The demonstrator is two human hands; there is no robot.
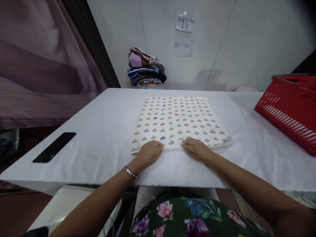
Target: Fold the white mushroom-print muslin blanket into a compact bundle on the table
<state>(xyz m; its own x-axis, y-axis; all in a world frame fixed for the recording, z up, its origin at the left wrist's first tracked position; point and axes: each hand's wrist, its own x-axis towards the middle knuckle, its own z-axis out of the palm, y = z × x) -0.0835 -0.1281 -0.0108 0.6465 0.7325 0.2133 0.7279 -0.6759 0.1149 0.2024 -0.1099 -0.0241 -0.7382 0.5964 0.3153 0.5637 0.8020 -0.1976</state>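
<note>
Patterned cloth — cream, folded flat, grey-motifed.

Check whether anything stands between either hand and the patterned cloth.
Nothing visible does: the left hand and right hand both touch the near edge of the patterned cloth. The red basket stands apart, to the right.

Your left hand and right hand sit just below the frame's centre, a gap between them, backs upward, fingers gently curled and angled inward. Your left forearm rises from the lower left, your right forearm (bare, like the other) from the lower right.
</note>
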